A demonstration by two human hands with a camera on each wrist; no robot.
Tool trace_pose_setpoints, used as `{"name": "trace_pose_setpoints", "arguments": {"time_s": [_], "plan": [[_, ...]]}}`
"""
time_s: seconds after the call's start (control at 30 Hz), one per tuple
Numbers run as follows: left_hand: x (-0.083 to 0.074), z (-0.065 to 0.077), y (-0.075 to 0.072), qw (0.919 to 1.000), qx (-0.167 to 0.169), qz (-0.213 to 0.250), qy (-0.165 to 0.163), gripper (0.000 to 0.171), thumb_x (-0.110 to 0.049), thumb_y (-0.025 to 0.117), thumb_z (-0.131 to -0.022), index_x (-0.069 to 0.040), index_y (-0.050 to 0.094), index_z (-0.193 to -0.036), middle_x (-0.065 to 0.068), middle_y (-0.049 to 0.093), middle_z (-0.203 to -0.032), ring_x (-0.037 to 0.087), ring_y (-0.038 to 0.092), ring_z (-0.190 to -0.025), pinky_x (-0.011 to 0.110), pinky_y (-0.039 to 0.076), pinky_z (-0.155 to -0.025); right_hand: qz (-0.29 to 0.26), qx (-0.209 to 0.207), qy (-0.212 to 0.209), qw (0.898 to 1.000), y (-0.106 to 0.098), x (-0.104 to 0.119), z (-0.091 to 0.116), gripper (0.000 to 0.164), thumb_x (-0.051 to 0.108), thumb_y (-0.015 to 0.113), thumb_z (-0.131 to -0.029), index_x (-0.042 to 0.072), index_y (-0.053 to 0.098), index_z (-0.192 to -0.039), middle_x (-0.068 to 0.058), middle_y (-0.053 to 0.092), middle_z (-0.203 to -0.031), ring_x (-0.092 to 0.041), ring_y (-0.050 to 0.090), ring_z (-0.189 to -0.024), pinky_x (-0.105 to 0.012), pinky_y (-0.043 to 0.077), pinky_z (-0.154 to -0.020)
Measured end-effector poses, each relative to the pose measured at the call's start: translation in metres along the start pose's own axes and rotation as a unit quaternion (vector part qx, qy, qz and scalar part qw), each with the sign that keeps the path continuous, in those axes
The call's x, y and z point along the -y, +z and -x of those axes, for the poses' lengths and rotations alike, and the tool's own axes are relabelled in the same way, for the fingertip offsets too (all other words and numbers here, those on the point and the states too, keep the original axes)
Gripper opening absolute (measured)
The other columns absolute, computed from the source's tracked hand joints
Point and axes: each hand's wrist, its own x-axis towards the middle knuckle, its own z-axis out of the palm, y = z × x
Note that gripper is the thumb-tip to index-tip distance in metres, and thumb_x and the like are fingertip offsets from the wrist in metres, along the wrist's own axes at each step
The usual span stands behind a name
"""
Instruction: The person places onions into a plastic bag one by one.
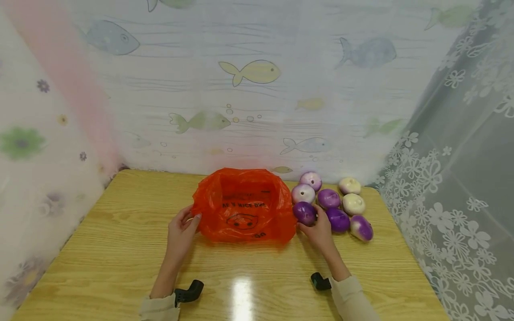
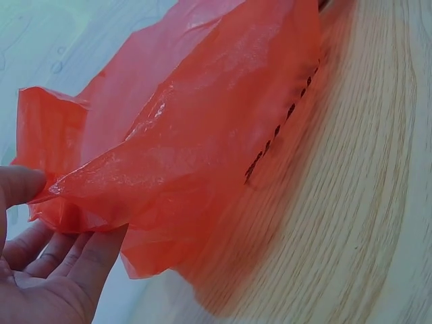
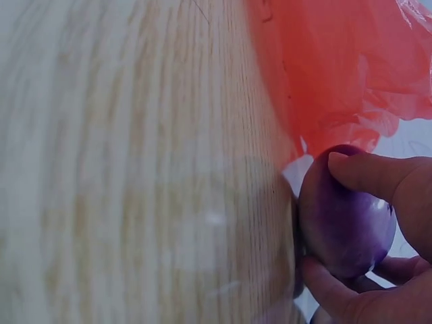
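A red plastic bag (image 1: 245, 229) with black printing stands on the wooden table, its wide mouth spread open. My left hand (image 1: 182, 229) pinches the bag's left edge, thumb on one side of the film and fingers beneath in the left wrist view. Just right of the bag, my right hand (image 1: 319, 229) grips a glossy purple turnip (image 3: 344, 223) between thumb and fingers. That turnip is close beside the bag's right side. Behind it are two paler turnips (image 1: 303, 194), white with purple edges.
More turnips lie right of my right hand: deep purple ones (image 1: 338, 220), a purple-and-white one (image 1: 362, 228) and two cream ones (image 1: 354, 204). A fish-patterned curtain (image 1: 249, 133) hangs along the table's (image 1: 112, 249) back edge. Lace fabric (image 1: 453, 223) hangs at the right.
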Motion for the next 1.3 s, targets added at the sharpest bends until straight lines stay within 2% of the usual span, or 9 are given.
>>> {"name": "trace_pose_setpoints", "arguments": {"time_s": [0.23, 0.4, 0.63, 0.7, 0.9, 1.03, 1.3], "plan": [[0.000, 0.001, 0.001, 0.9999, 0.006, 0.009, -0.010, 0.041, -0.005, 0.055, -0.104, 0.003, 0.049, -0.143, 0.024, 0.055, -0.133, -0.003, 0.066, -0.096, 0.016, 0.057, -0.080, -0.013, -0.006, 0.026, 1.000, -0.003, 0.001, 0.007, 0.080, 0.003, 0.085, -0.078, -0.008, 0.043, -0.146, -0.031, 0.052, -0.139, -0.044, 0.061, -0.116, -0.053, 0.050, -0.101], [0.002, 0.002, 0.001, 0.9999, 0.005, 0.010, -0.006, 0.039, -0.003, 0.054, -0.104, 0.004, 0.049, -0.142, 0.025, 0.056, -0.132, -0.003, 0.065, -0.095, 0.016, 0.057, -0.080, -0.020, -0.022, 0.028, 0.999, -0.005, 0.000, 0.016, 0.080, 0.007, 0.088, -0.076, -0.002, 0.048, -0.145, -0.025, 0.055, -0.139, -0.038, 0.062, -0.117, -0.048, 0.051, -0.101], [0.003, 0.002, 0.003, 1.0000, -0.007, 0.006, -0.002, 0.036, -0.003, 0.053, -0.105, 0.004, 0.050, -0.140, 0.025, 0.057, -0.130, -0.002, 0.065, -0.094, 0.016, 0.057, -0.078, -0.076, -0.036, 0.029, 0.996, -0.010, 0.001, 0.031, 0.081, 0.004, 0.089, -0.075, 0.002, 0.050, -0.145, -0.021, 0.054, -0.142, -0.037, 0.061, -0.118, -0.018, 0.052, -0.088], [0.003, 0.002, 0.004, 0.9999, -0.010, 0.003, -0.003, 0.036, -0.004, 0.052, -0.105, 0.004, 0.050, -0.140, 0.025, 0.057, -0.131, -0.002, 0.065, -0.094, 0.015, 0.057, -0.079, -0.096, -0.039, 0.030, 0.994, -0.012, 0.002, 0.036, 0.081, 0.003, 0.089, -0.074, 0.002, 0.050, -0.145, -0.020, 0.054, -0.142, -0.035, 0.061, -0.118, -0.013, 0.051, -0.085], [0.002, 0.004, 0.003, 0.9998, -0.021, -0.002, -0.008, 0.035, -0.005, 0.052, -0.105, 0.002, 0.052, -0.139, 0.024, 0.057, -0.133, -0.003, 0.064, -0.094, 0.013, 0.055, -0.080, -0.147, -0.050, 0.044, 0.987, -0.021, 0.010, 0.051, 0.080, 0.001, 0.088, -0.075, 0.006, 0.051, -0.146, -0.016, 0.054, -0.142, -0.014, 0.059, -0.111, -0.013, 0.053, -0.082], [0.001, 0.006, 0.003, 0.9998, -0.017, -0.008, -0.011, 0.036, -0.008, 0.053, -0.106, 0.001, 0.051, -0.140, 0.023, 0.057, -0.136, -0.003, 0.063, -0.096, 0.012, 0.054, -0.081, -0.168, -0.040, 0.046, 0.984, -0.027, 0.020, 0.060, 0.079, -0.003, 0.087, -0.075, 0.007, 0.051, -0.145, -0.012, 0.053, -0.143, -0.005, 0.059, -0.108, -0.014, 0.054, -0.083], [0.001, 0.007, 0.004, 0.9998, -0.017, -0.015, -0.002, 0.035, -0.008, 0.052, -0.106, 0.000, 0.053, -0.139, 0.023, 0.058, -0.134, -0.002, 0.064, -0.097, 0.013, 0.055, -0.082, -0.170, -0.008, 0.011, 0.985, -0.036, 0.051, 0.075, 0.079, -0.006, 0.086, -0.075, 0.006, 0.051, -0.145, -0.011, 0.054, -0.140, -0.006, 0.061, -0.110, -0.018, 0.056, -0.087]]}}
